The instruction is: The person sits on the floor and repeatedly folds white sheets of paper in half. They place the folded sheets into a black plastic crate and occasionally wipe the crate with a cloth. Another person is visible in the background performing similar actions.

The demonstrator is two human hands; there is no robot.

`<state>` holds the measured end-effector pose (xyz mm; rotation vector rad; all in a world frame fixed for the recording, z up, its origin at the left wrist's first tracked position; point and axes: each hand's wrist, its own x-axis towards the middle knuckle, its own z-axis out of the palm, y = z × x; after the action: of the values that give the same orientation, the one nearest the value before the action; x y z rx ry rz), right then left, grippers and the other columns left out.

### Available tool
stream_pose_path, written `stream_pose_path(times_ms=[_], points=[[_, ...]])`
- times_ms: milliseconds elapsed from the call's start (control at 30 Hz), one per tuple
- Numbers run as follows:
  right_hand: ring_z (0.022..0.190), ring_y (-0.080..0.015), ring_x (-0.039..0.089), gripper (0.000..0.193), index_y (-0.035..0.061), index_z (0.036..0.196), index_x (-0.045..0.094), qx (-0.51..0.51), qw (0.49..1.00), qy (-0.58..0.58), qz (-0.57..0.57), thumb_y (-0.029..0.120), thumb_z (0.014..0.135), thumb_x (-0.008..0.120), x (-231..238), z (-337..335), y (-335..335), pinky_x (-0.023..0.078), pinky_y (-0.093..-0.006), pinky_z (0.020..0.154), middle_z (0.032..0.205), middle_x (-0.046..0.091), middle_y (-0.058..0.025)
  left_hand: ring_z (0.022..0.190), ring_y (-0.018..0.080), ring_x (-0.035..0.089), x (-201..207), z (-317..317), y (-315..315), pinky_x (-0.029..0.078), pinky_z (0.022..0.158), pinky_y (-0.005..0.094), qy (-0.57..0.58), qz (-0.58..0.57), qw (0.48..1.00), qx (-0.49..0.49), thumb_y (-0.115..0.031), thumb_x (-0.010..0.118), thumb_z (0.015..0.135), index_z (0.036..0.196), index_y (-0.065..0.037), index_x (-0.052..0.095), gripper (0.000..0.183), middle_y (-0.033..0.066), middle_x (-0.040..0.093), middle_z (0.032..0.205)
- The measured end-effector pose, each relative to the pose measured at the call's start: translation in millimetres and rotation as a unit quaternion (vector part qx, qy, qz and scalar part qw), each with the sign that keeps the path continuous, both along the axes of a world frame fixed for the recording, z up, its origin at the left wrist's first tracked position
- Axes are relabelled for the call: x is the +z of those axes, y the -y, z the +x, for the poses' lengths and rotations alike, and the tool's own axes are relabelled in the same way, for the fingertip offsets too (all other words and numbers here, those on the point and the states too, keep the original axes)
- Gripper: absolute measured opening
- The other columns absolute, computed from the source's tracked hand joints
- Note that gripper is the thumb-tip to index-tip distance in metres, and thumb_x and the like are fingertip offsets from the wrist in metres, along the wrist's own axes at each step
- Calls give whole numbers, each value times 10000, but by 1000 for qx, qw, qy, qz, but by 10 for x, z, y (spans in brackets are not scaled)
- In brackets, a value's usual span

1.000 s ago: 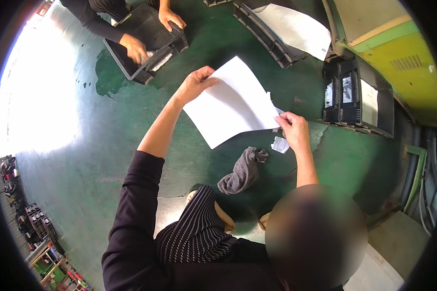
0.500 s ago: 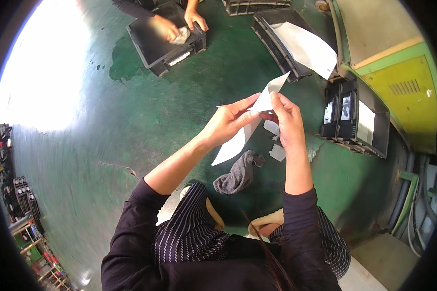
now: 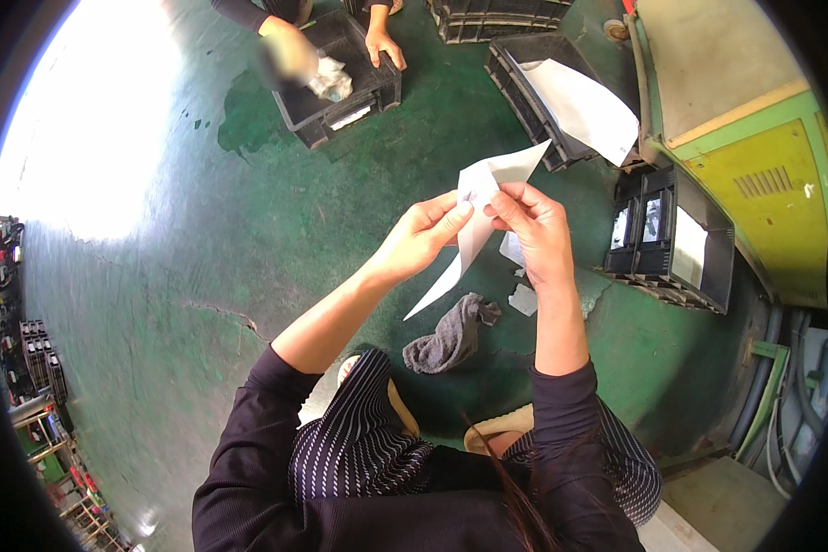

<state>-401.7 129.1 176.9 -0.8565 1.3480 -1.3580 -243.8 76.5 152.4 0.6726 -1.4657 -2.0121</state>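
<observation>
A white sheet of paper [image 3: 477, 235], bent and partly folded, is held up between my two hands above the floor. My left hand [image 3: 423, 235] pinches its left side, the thumb on top. On the other side my right hand [image 3: 535, 230] grips it with thumb and fingers near the fold. One pointed end of the sheet sticks up to the right, and another hangs down to the left. Below lies a crumpled grey cloth [image 3: 453, 336] on the floor. White scraps [image 3: 523, 299] rest partly behind my right wrist.
At the upper left, a co-worker's hands [image 3: 384, 48] work at a black crate [image 3: 305, 124], one with a white rag [image 3: 331, 81]. Another black crate [image 3: 524, 97] with a large white sheet [image 3: 584, 106] stands upper right. A further crate [image 3: 722, 248] sits beside the yellow-green cabinet [image 3: 759, 184].
My hands have turned the paper, so its folded middle now faces up between my thumbs. The co-worker's hand with the rag has shifted over the crate.
</observation>
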Motion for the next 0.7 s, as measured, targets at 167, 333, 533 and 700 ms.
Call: stream_pose_path(times_ms=[167,333,533,700], points=[[706,-51,533,101,11,851,618,3,999,-33,-17,100,805,608,-103,-24,-38,426,-205,662,755,596,17,745,32,512,-51,-30,-3,419,693,204,43,34,992,115,-279,471,932,1093,-41,578,306,-31,595,877],[650,-45,511,59,58,774,570,-147,985,-91,-3,106,790,540,176,-656,-413,421,-209,623,698,558,40,702,39,529,-15,539,511,421,644,192,92,1,948,305,-276,472,936,928,-39,607,272,-11,617,832],[613,-53,530,56,114,821,594,-269,961,-52,-30,163,812,621,214,-1199,-495,418,-208,569,728,584,39,707,52,555,375,1151,678,448,673,210,16,-63,948,311,-214,487,927,967,-12,611,240,9,631,836],[651,-29,503,149,102,907,619,-282,956,-66,-49,211,813,657,144,-1332,-418,384,-184,552,772,579,59,739,58,539,681,1273,624,419,696,228,34,-87,946,309,-228,574,879,963,-18,627,232,-10,632,837]])
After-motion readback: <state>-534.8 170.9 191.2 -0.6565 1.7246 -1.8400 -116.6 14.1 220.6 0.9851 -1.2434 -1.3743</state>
